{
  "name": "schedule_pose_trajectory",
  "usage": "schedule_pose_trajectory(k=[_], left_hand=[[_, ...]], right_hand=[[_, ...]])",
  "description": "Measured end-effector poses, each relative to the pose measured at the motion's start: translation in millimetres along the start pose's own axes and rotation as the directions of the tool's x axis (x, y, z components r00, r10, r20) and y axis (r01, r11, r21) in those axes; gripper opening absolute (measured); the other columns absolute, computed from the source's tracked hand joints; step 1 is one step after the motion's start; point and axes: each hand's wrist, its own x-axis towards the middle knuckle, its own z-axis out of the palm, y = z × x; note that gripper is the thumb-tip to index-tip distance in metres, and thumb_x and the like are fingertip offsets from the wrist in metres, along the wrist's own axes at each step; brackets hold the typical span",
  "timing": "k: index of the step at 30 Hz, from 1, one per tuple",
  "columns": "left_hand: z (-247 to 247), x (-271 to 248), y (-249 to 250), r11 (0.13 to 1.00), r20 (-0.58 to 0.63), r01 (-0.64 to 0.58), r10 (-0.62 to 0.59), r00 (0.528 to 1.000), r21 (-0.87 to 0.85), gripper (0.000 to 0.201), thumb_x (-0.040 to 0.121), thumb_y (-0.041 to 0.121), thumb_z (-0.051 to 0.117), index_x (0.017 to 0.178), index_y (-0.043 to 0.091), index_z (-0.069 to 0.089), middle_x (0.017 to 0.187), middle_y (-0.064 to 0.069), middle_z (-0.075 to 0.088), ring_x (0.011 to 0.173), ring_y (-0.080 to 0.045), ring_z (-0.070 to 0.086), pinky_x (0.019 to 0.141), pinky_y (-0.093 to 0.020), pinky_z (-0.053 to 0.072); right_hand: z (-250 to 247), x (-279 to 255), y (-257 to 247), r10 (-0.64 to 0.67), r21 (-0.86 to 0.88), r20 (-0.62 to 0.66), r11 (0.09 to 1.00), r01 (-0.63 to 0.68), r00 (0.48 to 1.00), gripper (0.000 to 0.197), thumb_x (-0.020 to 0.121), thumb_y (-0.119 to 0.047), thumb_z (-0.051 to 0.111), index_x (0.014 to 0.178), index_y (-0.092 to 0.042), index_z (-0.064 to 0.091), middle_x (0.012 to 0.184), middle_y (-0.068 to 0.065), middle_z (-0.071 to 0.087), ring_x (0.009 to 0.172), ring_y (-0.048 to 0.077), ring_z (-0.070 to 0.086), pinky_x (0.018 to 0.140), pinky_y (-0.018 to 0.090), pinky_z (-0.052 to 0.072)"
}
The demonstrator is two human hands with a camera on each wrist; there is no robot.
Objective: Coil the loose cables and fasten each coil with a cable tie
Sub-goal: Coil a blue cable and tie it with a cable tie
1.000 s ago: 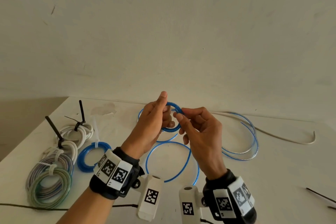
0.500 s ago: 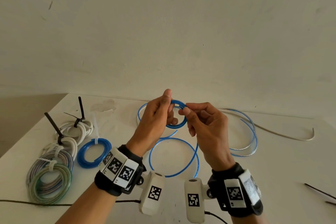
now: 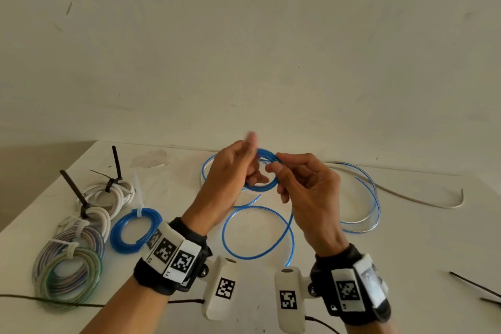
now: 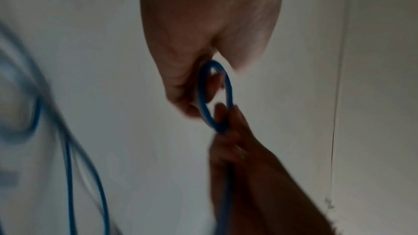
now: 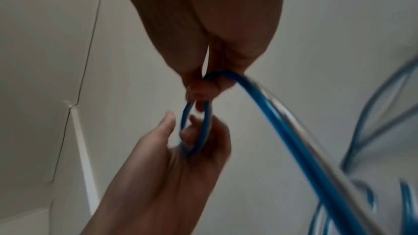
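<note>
Worktop (image 3: 406, 266) open at lower right; tied coils (image 3: 81, 238) crowd the lower left, loose blue cable (image 3: 257, 233) loops across the centre, black ties (image 3: 474, 286) at right edge.

The head view is evenly, softly lit and fairly sharp with bowed wide-angle edges, while both wrist views are dim, grainy and motion-blurred throughout.

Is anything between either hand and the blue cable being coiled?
No. The left hand grips the small blue coil and the right hand pinches its strand directly; nothing visible sits between them.
</note>
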Motion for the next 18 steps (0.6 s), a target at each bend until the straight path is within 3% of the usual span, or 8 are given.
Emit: schedule_pose_trajectory(k=[3, 5, 7, 10, 13, 16, 18], left_hand=[[-17.5, 0.8, 4.3, 0.982, 0.169, -0.056, 0.025, 0.985, 0.181, 0.030, 0.091, 0.029, 0.065, 0.103, 0.002, 0.070, 0.070, -0.003, 0.066, 0.068, -0.020, 0.064, 0.075, -0.036, 0.061], [-25.7, -0.7, 7.5, 0.974, 0.227, -0.025, -0.028, 0.973, 0.226, 0.024, 0.086, 0.021, 0.072, 0.102, 0.003, 0.074, 0.075, -0.010, 0.073, 0.068, -0.024, 0.070, 0.076, -0.040, 0.062], [-27.5, -2.0, 11.2, 0.959, 0.256, 0.002, -0.078, 0.964, 0.282, 0.023, 0.082, 0.019, 0.076, 0.099, 0.005, 0.076, 0.078, -0.014, 0.076, 0.071, -0.026, 0.073, 0.073, -0.036, 0.062], [-28.5, -2.9, 14.5, 0.945, 0.219, -0.041, -0.033, 0.975, 0.324, 0.027, 0.077, 0.023, 0.078, 0.098, 0.006, 0.076, 0.079, -0.014, 0.077, 0.074, -0.029, 0.076, 0.073, -0.037, 0.063], [-29.7, -2.4, 14.4, 0.964, 0.157, -0.064, 0.024, 0.987, 0.257, 0.027, 0.077, 0.023, 0.077, 0.097, 0.007, 0.076, 0.082, -0.015, 0.077, 0.075, -0.032, 0.076, 0.076, -0.044, 0.063], [-27.0, -1.7, 13.0, 0.976, 0.120, -0.089, 0.065, 0.991, 0.201, 0.024, 0.080, 0.021, 0.076, 0.099, 0.007, 0.076, 0.083, -0.015, 0.077, 0.076, -0.030, 0.076, 0.074, -0.038, 0.062], [-26.4, -0.5, 12.9, 0.983, 0.064, -0.093, 0.084, 0.994, 0.161, 0.024, 0.081, 0.019, 0.075, 0.100, 0.006, 0.075, 0.083, -0.016, 0.077, 0.077, -0.032, 0.076, 0.073, -0.038, 0.063]], right_hand=[[-20.2, 8.1, -7.7, 0.000, -0.167, 0.146, 0.986, 0.024, 0.989, 0.011, 0.090, -0.007, 0.074, 0.096, -0.016, 0.076, 0.081, 0.003, 0.078, 0.056, 0.011, 0.057, 0.053, 0.022, 0.047], [-29.0, 10.1, -10.7, 0.003, -0.277, 0.213, 0.959, 0.057, 0.977, 0.012, 0.088, -0.008, 0.076, 0.093, -0.019, 0.077, 0.078, -0.005, 0.077, 0.056, 0.005, 0.059, 0.056, 0.018, 0.048], [-31.3, 10.2, -11.8, 0.013, -0.360, 0.261, 0.929, 0.085, 0.965, 0.011, 0.087, -0.012, 0.077, 0.093, -0.021, 0.078, 0.076, -0.008, 0.075, 0.057, 0.007, 0.060, 0.056, 0.018, 0.050], [-29.0, 9.8, -11.7, -0.022, -0.350, 0.255, 0.930, 0.114, 0.967, 0.013, 0.089, -0.013, 0.075, 0.097, -0.023, 0.079, 0.080, -0.007, 0.075, 0.059, 0.010, 0.061, 0.057, 0.020, 0.052], [-25.0, 9.8, -11.0, -0.061, -0.283, 0.206, 0.952, 0.119, 0.977, 0.015, 0.095, -0.010, 0.068, 0.104, -0.018, 0.077, 0.081, -0.009, 0.076, 0.059, 0.008, 0.060, 0.055, 0.014, 0.046], [-19.7, 7.7, -9.4, -0.062, -0.181, 0.096, 0.980, 0.078, 0.993, 0.004, 0.094, -0.013, 0.069, 0.097, -0.011, 0.069, 0.079, -0.002, 0.077, 0.054, 0.010, 0.055, 0.052, 0.016, 0.044], [-18.7, 7.2, -7.8, -0.050, -0.133, 0.072, 0.989, 0.059, 0.996, 0.006, 0.094, -0.015, 0.068, 0.098, -0.010, 0.069, 0.087, 0.004, 0.078, 0.055, 0.014, 0.056, 0.049, 0.020, 0.044]])
